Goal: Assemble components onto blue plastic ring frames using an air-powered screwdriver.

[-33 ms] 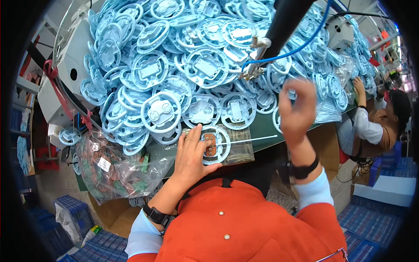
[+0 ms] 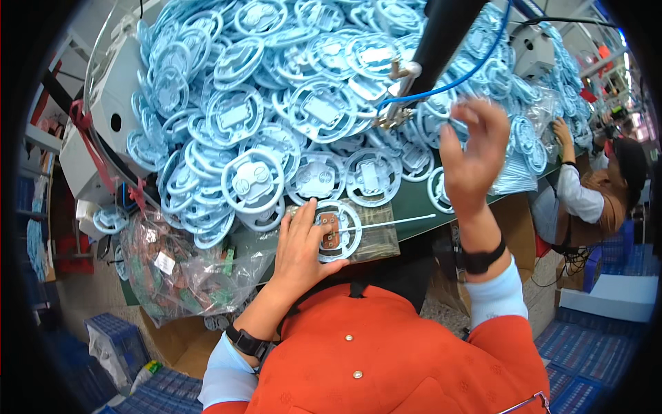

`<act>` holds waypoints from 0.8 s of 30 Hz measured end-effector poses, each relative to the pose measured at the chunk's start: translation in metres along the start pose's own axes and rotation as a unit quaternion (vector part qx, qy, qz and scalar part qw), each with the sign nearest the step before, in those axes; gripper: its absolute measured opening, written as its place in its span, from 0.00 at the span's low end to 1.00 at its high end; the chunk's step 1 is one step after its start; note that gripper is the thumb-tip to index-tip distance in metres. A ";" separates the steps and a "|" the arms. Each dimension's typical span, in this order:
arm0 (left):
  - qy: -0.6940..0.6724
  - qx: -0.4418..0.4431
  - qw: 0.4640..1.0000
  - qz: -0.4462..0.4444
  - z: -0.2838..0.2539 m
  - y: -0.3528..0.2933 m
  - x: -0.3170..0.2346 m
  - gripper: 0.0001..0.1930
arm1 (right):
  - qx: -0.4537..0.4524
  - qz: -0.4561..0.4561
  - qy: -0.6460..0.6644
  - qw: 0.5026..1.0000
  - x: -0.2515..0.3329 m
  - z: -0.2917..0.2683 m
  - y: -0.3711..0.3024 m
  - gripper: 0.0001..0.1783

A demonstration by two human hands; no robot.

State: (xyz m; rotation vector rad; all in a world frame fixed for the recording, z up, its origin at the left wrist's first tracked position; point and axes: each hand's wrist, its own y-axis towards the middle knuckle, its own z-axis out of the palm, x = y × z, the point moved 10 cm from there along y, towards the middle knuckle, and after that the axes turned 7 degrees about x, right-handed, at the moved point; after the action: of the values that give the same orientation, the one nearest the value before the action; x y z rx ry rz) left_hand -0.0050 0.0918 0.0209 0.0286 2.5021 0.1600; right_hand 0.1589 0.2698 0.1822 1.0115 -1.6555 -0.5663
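Left hand (image 2: 298,245) spread across a partly hidden blue wheel (image 2: 356,241), right hand (image 2: 477,155) blurred, grip unclear

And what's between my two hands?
In the head view: a blue ring, thin white stick and brown pad, then green tabletop and another ring.

- Your work surface is a green table (image 2: 416,200), its near edge running just before you.
- Directly on it, across the far side, you have a deep heap of light-blue wheel-shaped parts (image 2: 323,110).
- Near that edge, before you, lies a flat brownish pad (image 2: 381,241), carrying one light-blue ring piece (image 2: 356,238).
- Right of the pad, you have a separate round part (image 2: 441,192), apart from it.
- At your left, a clear plastic bag (image 2: 238,279) lies partly over the edge.
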 end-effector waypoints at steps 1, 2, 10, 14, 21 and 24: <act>-0.005 0.004 1.000 -0.006 0.002 0.000 0.003 0.37 | -0.003 0.009 0.051 0.999 0.003 0.010 0.028 0.28; -0.006 -0.002 1.000 0.011 0.002 0.001 -0.001 0.37 | 0.006 -0.004 0.063 0.998 0.002 0.016 0.051 0.30; 0.008 0.003 1.000 0.014 0.003 -0.001 -0.004 0.36 | 0.073 0.122 0.256 0.956 -0.021 0.038 0.114 0.19; 0.009 -0.005 1.000 0.008 0.004 -0.006 0.002 0.36 | 0.187 0.132 0.431 0.873 -0.024 0.050 0.102 0.47; 0.008 -0.007 1.000 0.015 0.004 -0.003 -0.002 0.36 | 0.148 0.231 0.435 0.858 -0.061 0.056 0.068 0.34; 0.011 -0.009 1.000 0.017 0.002 -0.004 -0.002 0.36 | 0.131 0.163 0.256 0.944 -0.031 0.049 0.100 0.26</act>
State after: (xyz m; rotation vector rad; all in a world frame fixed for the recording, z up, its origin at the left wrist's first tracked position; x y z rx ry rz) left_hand -0.0019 0.0874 0.0201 0.0628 2.5226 0.1988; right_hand 0.0813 0.3431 0.2276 0.9433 -1.4003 0.1408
